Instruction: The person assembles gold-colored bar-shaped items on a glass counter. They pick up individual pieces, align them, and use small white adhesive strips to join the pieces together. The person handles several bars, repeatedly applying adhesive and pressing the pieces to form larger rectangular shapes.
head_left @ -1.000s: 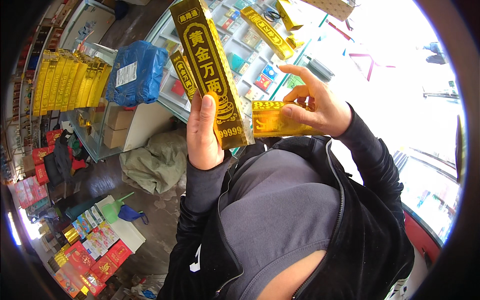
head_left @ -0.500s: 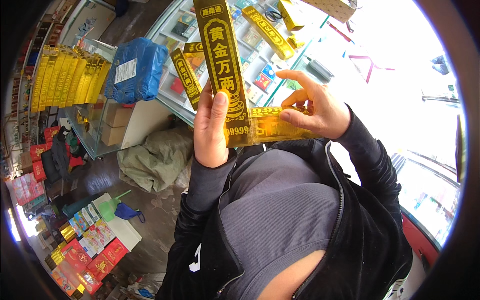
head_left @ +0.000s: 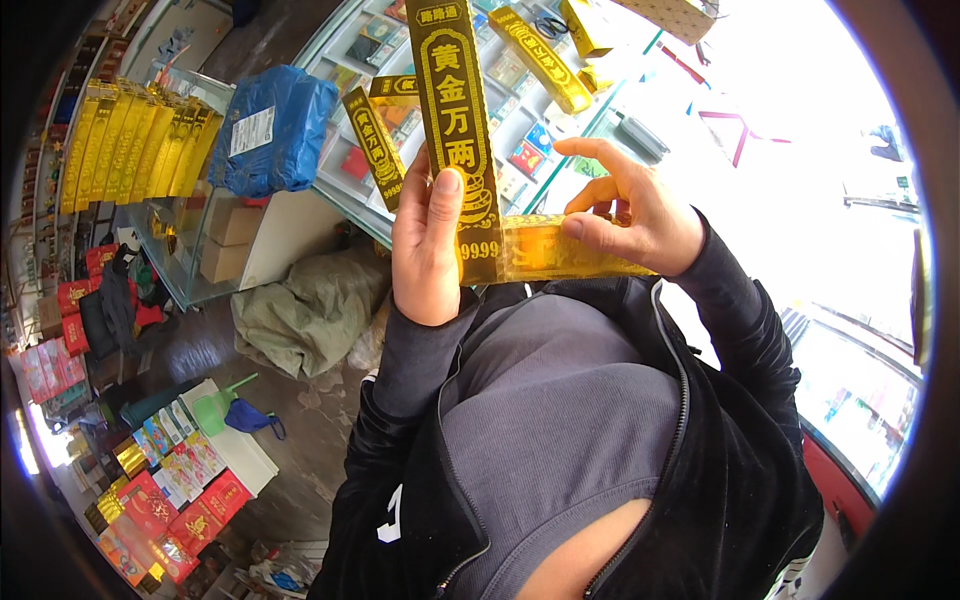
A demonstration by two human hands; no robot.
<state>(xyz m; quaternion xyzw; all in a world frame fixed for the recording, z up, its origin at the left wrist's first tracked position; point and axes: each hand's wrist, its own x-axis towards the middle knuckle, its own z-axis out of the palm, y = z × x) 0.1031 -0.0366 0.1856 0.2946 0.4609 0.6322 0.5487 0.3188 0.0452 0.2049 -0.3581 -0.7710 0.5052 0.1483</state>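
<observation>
My left hand (head_left: 428, 245) is wrapped round the lower part of a long, narrow box (head_left: 450, 90) with a dark front and gold print, held upright. At its lower end, a shiny gold box (head_left: 545, 258) extends to the right, touching it. I cannot tell whether the two are joined. My right hand (head_left: 650, 220) is at the gold box's upper edge, thumb over the front and bent fingers behind, with the index finger raised. Beyond my left hand, a similar dark and gold box (head_left: 372, 145) rests on the glass counter (head_left: 325, 195).
More gold boxes (head_left: 540, 60) lie on the counter near scissors (head_left: 552, 27). A blue wrapped parcel (head_left: 275, 130) stands at left, beside a row of upright gold boxes (head_left: 135, 145). On the floor are a green-grey cloth bundle (head_left: 310, 310) and red packages (head_left: 210, 512).
The upright box and my left hand have shifted slightly to the right. The gold box has moved a little to the right, while my right hand stays almost in place.
</observation>
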